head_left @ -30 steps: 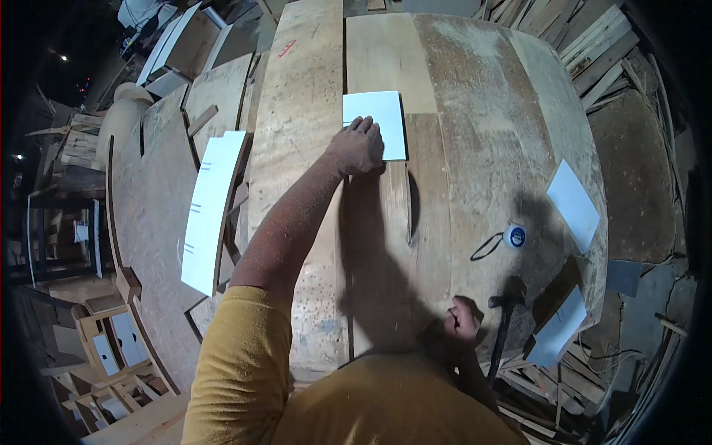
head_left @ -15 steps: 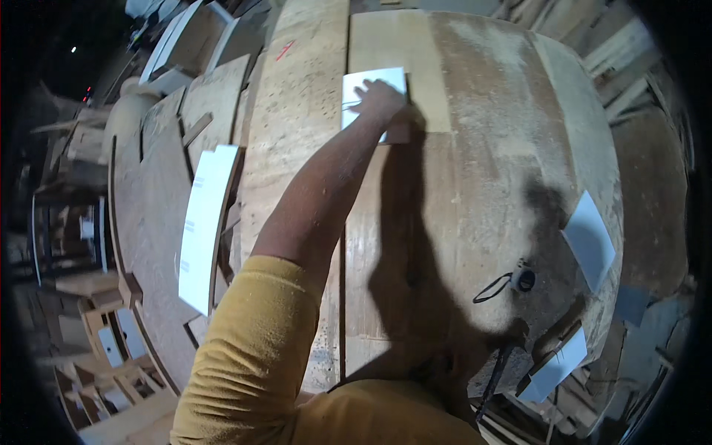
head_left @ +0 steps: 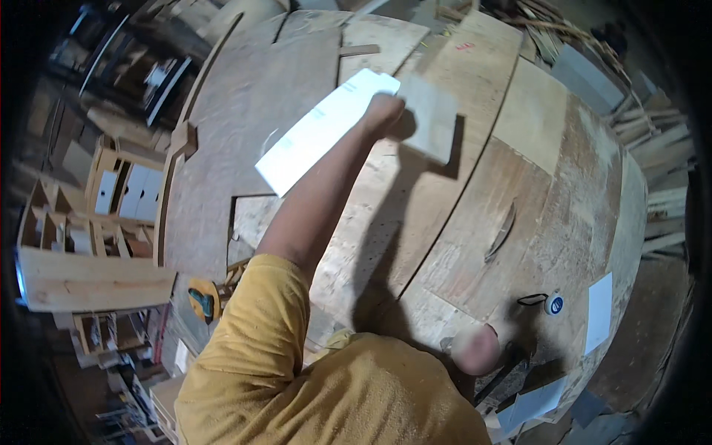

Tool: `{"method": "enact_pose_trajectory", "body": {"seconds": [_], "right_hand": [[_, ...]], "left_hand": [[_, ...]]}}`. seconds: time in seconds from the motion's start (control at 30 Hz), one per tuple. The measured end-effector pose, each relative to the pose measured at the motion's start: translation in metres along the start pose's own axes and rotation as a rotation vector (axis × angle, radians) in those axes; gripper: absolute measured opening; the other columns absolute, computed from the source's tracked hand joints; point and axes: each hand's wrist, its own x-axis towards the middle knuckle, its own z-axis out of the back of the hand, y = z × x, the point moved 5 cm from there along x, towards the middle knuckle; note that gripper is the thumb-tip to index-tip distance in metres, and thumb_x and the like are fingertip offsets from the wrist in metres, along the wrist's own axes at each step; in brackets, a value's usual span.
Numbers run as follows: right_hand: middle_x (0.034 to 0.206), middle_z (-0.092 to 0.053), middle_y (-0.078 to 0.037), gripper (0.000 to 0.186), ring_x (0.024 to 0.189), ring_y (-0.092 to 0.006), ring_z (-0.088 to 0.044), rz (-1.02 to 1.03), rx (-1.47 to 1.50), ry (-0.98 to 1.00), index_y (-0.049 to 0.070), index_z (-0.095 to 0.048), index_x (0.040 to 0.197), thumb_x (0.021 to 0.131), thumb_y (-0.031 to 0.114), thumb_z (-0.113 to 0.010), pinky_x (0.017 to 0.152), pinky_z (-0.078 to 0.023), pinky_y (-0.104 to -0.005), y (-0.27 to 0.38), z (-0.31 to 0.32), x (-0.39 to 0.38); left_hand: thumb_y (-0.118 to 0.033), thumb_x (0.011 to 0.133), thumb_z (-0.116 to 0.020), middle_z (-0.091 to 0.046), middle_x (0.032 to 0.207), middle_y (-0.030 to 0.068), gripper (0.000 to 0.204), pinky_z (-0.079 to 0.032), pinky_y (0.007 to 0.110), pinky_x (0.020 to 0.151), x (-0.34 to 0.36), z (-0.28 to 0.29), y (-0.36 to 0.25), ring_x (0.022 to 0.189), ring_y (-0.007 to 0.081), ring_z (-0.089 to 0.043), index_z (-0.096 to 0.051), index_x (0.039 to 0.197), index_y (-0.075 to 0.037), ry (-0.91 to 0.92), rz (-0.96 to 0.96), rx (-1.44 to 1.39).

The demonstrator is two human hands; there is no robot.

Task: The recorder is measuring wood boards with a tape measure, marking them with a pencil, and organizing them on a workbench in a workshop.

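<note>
My left hand [head_left: 384, 115] reaches forward, its fingers closed on the near-left edge of a small pale board [head_left: 430, 122], which is smeared by motion. The board is tilted over the wooden worktop and casts a dark shadow. Right beside the same hand lies a long white panel [head_left: 315, 141] with faint printing. I cannot tell whether the fingers touch that panel. Low at the right, close to my body, my right hand [head_left: 478, 350] is a blur, and its fingers cannot be made out. A dark strap-like thing [head_left: 504, 371] lies beside it.
A round tape measure [head_left: 553, 303] with a black loop lies at the right, near a white piece [head_left: 598, 314] and another white piece [head_left: 532, 406] at the edge. A thin curved strip [head_left: 503, 233] rests mid-worktop. A yellow-and-green tool [head_left: 202, 300] sits at the left.
My left hand has lifted the small board from the worktop's far middle and carried it left, beside the long white panel. The view has turned left. A blurred right hand now shows.
</note>
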Motion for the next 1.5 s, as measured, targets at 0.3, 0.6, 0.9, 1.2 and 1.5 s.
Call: {"method": "enact_pose_trajectory", "body": {"seconds": [0.3, 0.6, 0.9, 1.2, 1.5], "right_hand": [[0.084, -0.062, -0.010, 0.028, 0.078, -0.0213, -0.060, 0.147, -0.237, -0.101, -0.003, -0.057, 0.117, 0.091, 0.007, -0.052, 0.071, -0.048, -0.0290, 0.013, 0.001, 0.009], [0.074, -0.053, 0.000, 0.032, 0.058, -0.0059, -0.047, -0.178, 0.298, -0.044, -0.005, -0.052, 0.119, 0.088, 0.003, -0.054, 0.052, -0.038, -0.0189, 0.003, 0.009, -0.086], [0.075, -0.057, 0.000, 0.042, 0.062, -0.0061, -0.049, -0.059, 0.086, 0.065, -0.003, -0.057, 0.114, 0.095, 0.034, -0.059, 0.055, -0.041, -0.0218, 0.035, -0.022, -0.149], [0.104, -0.065, -0.011, 0.038, 0.096, -0.0190, -0.063, 0.032, 0.084, 0.295, 0.000, -0.053, 0.126, 0.091, 0.009, -0.060, 0.085, -0.051, -0.0315, 0.167, -0.113, -0.133], [0.138, -0.045, -0.019, 0.063, 0.128, -0.0255, -0.043, -0.161, 0.297, 0.066, -0.002, -0.026, 0.146, 0.089, 0.008, -0.050, 0.108, -0.033, -0.0384, 0.161, -0.073, -0.214]], "left_hand": [[-0.038, 0.075, -0.070, -0.062, 0.118, 0.0216, 0.052, -0.050, 0.044, 0.087, -0.134, 0.055, 0.164, 0.108, 0.0355, -0.060, -0.064, 0.111, 0.000, -0.186, 0.328, 0.000], [-0.063, 0.046, -0.087, -0.040, 0.143, 0.0270, 0.134, -0.031, 0.052, 0.108, -0.134, 0.079, 0.243, 0.133, 0.0458, -0.036, -0.020, 0.148, -0.007, 0.102, 0.246, 0.282], [-0.045, 0.085, -0.068, -0.069, 0.089, 0.0133, 0.050, -0.048, 0.035, 0.073, -0.120, 0.069, 0.301, 0.082, 0.0193, -0.062, -0.069, 0.091, 0.005, -0.049, 0.391, -0.683], [-0.037, 0.100, -0.046, -0.055, 0.073, -0.0020, 0.043, -0.040, 0.027, 0.064, -0.306, 0.047, 0.165, 0.069, 0.0084, -0.048, -0.060, 0.081, -0.001, -0.114, 0.190, -1.050], [-0.029, 0.101, -0.049, -0.051, 0.072, -0.0047, 0.035, -0.037, 0.025, 0.060, -0.506, -0.111, 0.007, 0.067, 0.0058, -0.041, -0.055, 0.079, -0.002, 0.210, 0.384, -1.211]]}}
